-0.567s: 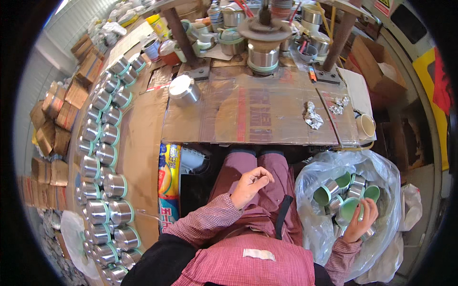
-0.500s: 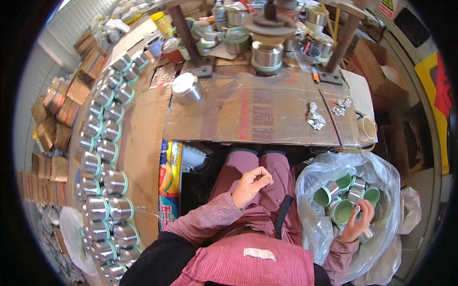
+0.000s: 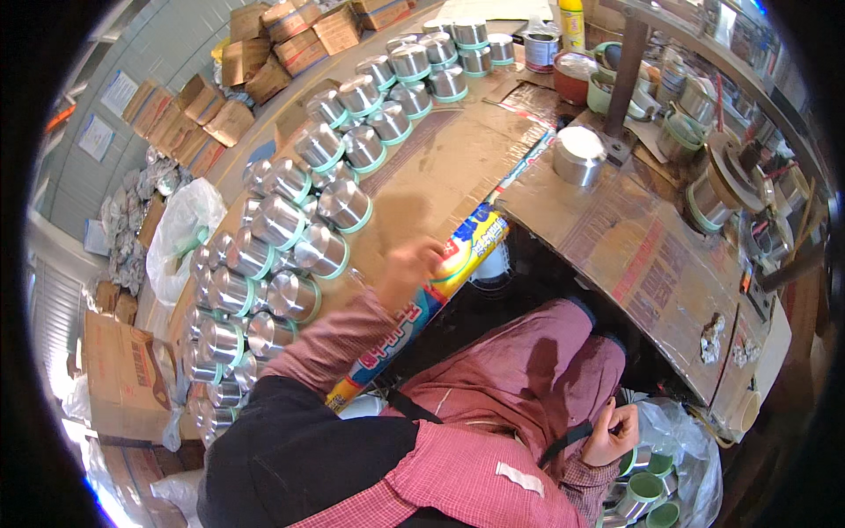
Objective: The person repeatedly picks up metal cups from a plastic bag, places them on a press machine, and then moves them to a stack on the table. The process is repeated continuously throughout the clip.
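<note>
A cardboard-covered bench [image 3: 616, 255] curved from nine to three o'clock beneath stacked cartons [image 3: 189, 132], while the left hand [image 3: 407, 268] reached, blurred and loosely open, just beside the steel tins [image 3: 290, 238] at ten o'clock, and the right hand [image 3: 609, 431], fingers curled empty, rested beside the clear bag [image 3: 678, 458] at five o'clock.
</note>
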Demonstrator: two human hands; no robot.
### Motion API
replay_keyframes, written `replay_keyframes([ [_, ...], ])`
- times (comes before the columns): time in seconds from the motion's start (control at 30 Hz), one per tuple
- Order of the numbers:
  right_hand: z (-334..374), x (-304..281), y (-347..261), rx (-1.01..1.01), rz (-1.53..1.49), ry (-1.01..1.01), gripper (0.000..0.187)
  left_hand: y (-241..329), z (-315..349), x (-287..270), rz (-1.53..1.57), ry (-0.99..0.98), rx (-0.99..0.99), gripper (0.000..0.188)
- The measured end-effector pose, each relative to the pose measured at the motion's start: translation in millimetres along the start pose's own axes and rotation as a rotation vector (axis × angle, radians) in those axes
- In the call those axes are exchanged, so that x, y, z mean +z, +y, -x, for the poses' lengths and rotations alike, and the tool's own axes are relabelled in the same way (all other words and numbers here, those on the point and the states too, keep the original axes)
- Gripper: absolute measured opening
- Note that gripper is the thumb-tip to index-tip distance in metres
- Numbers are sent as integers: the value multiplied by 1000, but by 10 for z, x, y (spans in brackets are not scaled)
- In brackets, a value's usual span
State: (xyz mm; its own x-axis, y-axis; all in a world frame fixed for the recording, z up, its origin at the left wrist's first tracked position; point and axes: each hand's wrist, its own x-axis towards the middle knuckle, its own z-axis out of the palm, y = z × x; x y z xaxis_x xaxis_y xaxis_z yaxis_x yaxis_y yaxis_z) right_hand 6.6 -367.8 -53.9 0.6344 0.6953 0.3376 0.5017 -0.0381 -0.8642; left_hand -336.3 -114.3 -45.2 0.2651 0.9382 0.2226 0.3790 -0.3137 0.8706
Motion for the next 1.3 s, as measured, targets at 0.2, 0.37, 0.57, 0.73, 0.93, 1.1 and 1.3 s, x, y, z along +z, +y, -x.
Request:
replay_keyframes([
  [0.2, -65, 68, 68, 97, -188, 7, 40, -381, -360, -1650, -1207, 161, -111, 68],
  [0.37, -129, 171, -10, -10, -129, -102, 40, -666, -795, -1807, -1277, -16, -337, 80],
  [0.57, -89, 180, 32, 24, -114, -59, 40, -422, -704, -1359, -1075, -387, -20, 78],
  [0.73, -148, 137, 78, 75, -107, -71, 39, -220, -259, -1151, -1060, -109, 22, 97],
  [0.93, -512, 166, 1, -16, -33, -104, 40, 117, -438, -676, -768, -165, 270, 100],
  [1.1, -902, 280, -111, -101, -30, -79, 36, 927, -793, 232, -514, -348, 283, 103],
  [1.3, -1756, 360, 59, -169, -166, 58, 21, 1184, -1308, 1260, -513, -475, 602, 99],
])
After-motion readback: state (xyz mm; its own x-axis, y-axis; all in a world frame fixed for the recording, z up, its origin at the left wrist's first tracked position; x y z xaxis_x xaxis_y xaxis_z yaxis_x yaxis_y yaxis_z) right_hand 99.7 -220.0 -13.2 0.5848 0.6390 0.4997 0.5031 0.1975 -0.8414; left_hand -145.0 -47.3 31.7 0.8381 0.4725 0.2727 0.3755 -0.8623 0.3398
